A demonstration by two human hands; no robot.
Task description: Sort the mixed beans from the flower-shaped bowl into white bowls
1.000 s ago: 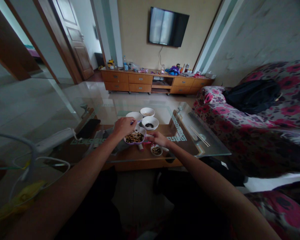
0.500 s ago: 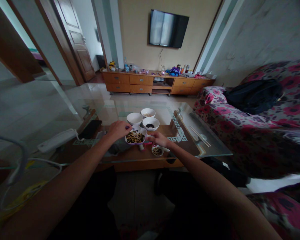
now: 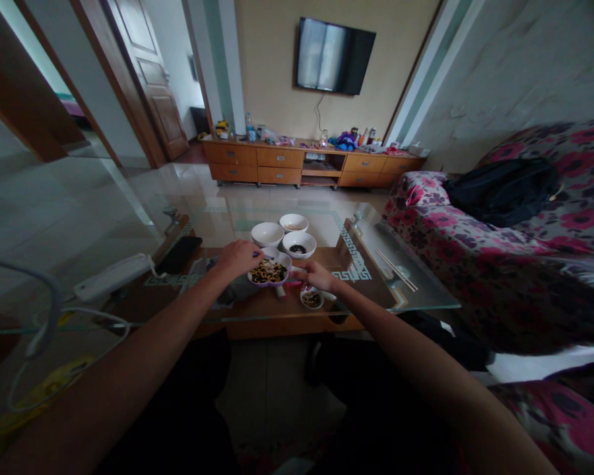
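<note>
My left hand (image 3: 239,258) is closed in a pinch on a slim purple tool (image 3: 257,254), its kind too small to tell, over the far left rim of a lobed white bowl with a purple outside (image 3: 269,282). Mixed dark and yellowish pieces (image 3: 267,270) like beans or seeds fill that bowl. On its right side, my right hand (image 3: 315,274) has its fingers closed on the bowl's short pale handle (image 3: 297,272). Just below this hand sits a small white dish (image 3: 321,304) of similar mixed pieces.
Behind the lobed bowl stand a white bowl (image 3: 267,234), one with black contents (image 3: 299,245) and one with pale contents (image 3: 294,223). Chopsticks (image 3: 396,269) lie right on the glass table (image 3: 426,297). A white power strip (image 3: 113,277) lies left. A floral sofa (image 3: 440,264) flanks the table.
My left hand has shifted slightly to the right with the slim tool, which shows less beyond the fingers. My right hand stays at the bowl's handle.
</note>
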